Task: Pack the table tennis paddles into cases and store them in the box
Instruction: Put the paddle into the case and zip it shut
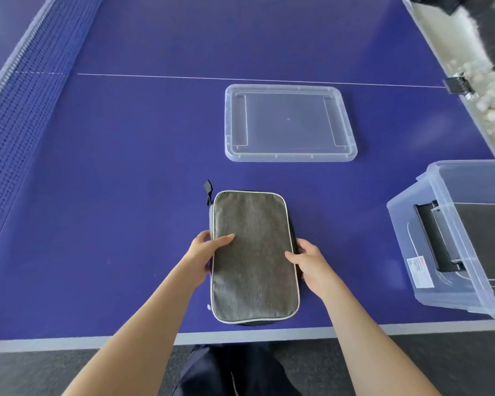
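The grey rectangular fabric case (255,252) lies on the blue table tennis table (126,167), close to its near edge and about midway along it, with its long sides running away from that edge. The left hand (203,252) grips its left long side and the right hand (309,261) its right. Behind the case, well apart, lies the clear flat plastic lid (289,122). The clear plastic box (412,252) stands at the near right corner, with a dark flat thing (483,238) inside. The mesh net (17,110) runs along the left edge.

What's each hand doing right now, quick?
Left hand: grips the case at its left edge.
Right hand: grips the case at its right edge.
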Motion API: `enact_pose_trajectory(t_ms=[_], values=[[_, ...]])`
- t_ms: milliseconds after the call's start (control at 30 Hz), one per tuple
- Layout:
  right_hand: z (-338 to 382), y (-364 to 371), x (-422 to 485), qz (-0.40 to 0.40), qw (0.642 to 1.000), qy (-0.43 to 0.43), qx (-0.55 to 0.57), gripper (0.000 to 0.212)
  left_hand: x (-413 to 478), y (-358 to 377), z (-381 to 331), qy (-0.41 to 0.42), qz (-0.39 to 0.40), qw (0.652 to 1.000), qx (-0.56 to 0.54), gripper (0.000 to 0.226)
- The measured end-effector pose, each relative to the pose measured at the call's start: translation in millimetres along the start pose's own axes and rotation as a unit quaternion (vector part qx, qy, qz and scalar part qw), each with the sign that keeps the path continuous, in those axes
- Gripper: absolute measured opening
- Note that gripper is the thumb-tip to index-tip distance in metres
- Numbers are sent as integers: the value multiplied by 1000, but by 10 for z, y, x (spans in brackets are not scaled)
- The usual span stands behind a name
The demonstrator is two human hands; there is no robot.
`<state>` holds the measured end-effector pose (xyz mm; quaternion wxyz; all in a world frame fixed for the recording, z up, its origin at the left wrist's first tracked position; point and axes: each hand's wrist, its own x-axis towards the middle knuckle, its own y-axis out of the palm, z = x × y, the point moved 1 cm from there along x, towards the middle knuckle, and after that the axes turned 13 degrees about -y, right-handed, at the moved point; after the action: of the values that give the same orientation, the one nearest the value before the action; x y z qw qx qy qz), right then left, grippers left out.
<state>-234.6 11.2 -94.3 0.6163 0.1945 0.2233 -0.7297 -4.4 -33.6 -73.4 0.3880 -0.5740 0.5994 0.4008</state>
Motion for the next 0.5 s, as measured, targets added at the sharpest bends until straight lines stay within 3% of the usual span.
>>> enact_pose_trajectory(t_ms=[300,500], values=[[453,-45,-139,32,995,-65,62,31,-368,75,-38,128,2,991,-50,56],[877,58,-229,49,993,-99,44,29,-557,-10,-270,151,-50,982,-99,55]])
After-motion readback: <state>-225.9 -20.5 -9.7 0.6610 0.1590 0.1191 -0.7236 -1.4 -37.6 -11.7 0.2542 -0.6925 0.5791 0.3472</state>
